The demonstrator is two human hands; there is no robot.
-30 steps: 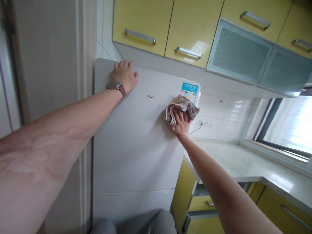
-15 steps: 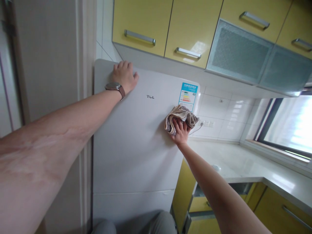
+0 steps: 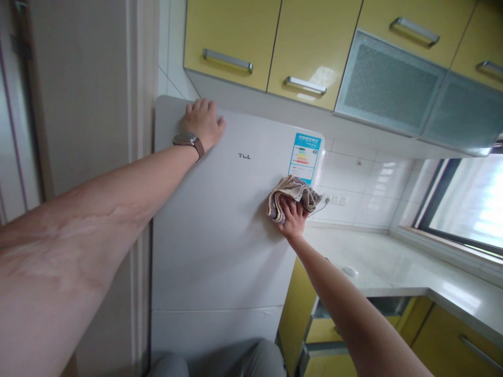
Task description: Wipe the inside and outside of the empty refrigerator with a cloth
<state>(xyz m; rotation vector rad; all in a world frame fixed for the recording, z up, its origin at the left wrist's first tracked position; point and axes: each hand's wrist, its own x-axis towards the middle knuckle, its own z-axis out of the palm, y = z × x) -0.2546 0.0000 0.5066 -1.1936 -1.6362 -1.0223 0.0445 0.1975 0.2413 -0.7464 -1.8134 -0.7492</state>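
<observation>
A white refrigerator [image 3: 212,220] with TCL lettering fills the middle of the view. My left hand [image 3: 203,121], with a watch [image 3: 185,139] on its wrist, lies against the top of the fridge door. Its fingers reach the upper edge, the thumb is apart, and it holds nothing. Under my right hand [image 3: 293,217] a folded brown and beige patterned cloth [image 3: 288,188] is pressed to the door's right side. The fingers spread over the cloth and hold it. Just above it, a blue and white energy label [image 3: 304,154] is partly covered at its lower edge.
Yellow wall cabinets [image 3: 231,31] with metal handles hang above the fridge. To the right, a white countertop [image 3: 377,256] carries a small white object [image 3: 350,272]. Wall sockets [image 3: 336,200] hold a plug with a cord. A door frame [image 3: 141,104] stands close on the left.
My right hand and the cloth have slid slightly down the door, uncovering more of the label. The left hand stays at the top edge. The view has shifted slightly.
</observation>
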